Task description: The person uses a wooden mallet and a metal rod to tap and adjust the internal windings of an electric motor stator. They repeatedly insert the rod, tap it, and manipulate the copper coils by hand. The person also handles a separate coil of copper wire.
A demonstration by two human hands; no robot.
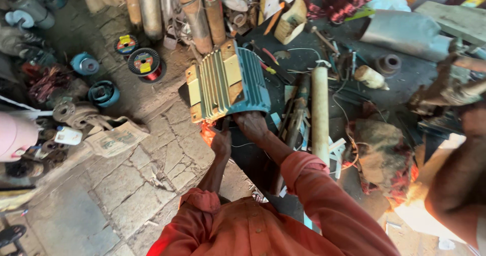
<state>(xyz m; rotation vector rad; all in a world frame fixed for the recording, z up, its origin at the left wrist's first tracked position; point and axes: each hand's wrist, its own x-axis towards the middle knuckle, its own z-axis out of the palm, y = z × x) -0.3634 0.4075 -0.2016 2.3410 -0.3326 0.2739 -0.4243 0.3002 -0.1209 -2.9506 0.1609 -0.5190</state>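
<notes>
Dark tabletop (405, 84) carries blue ribbed motor (228, 84), at its near edge. Motor looks heavy, rigid; best held by body ends. Right hand (251, 124) pressed against motor's near end; left hand (221, 143) just below it, grip closed on thin tool (226, 123).

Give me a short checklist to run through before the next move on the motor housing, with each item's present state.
1. Motor housing resting on the bench: ok, though it sits at the edge.
2. Right hand on the housing's near end: ok.
3. Left hand at the housing's opening: ok; what it grips: cannot tell.
4. Copper winding visible at the opening: ok.
5. Bench around the housing free: not ok; white tube and loose tools lie close beside it.
</notes>
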